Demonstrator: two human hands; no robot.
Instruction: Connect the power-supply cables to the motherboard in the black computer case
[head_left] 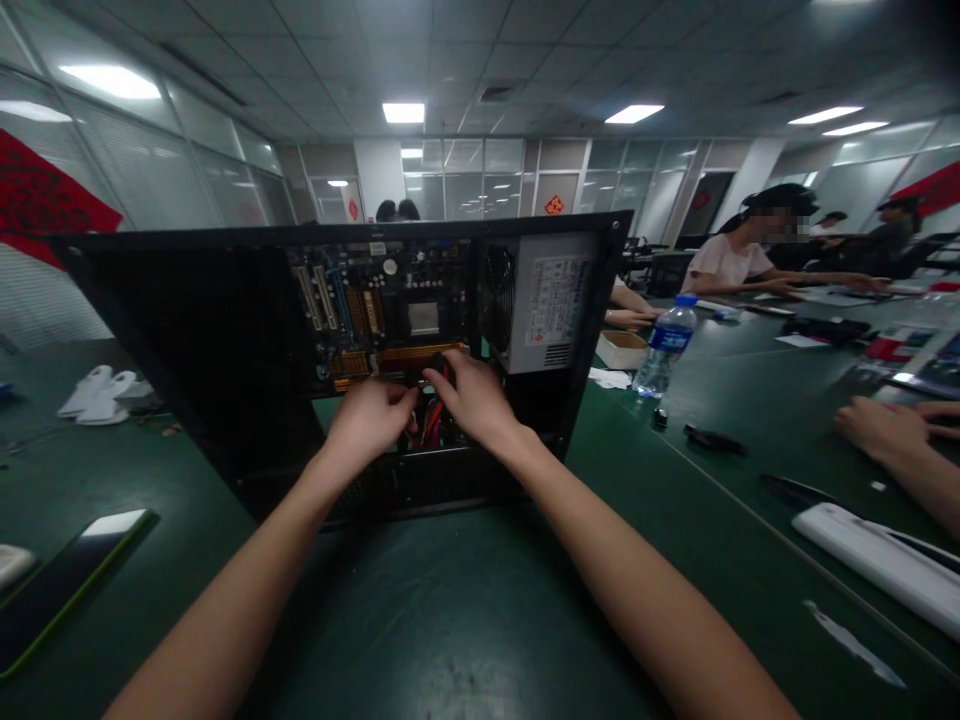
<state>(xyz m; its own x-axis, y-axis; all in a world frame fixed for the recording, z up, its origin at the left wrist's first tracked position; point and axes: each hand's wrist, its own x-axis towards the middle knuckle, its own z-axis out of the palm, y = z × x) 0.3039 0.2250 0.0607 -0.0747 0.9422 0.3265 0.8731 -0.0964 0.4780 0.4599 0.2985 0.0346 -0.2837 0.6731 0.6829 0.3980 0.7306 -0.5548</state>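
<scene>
Partly, the hands (480,398) hide the coloured cables (432,422) inside the computer case (187,330).

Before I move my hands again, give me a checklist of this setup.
1. Computer case standing on the table: ok.
2. Case side open for access: ok.
3. Left hand and right hand at the coloured cables: ok.
4. Firm grip by the fingers: cannot tell.
5. Cable ends connected: cannot tell, partly hidden.
6. Bottle upright, capped, apart from the case: ok.
</scene>
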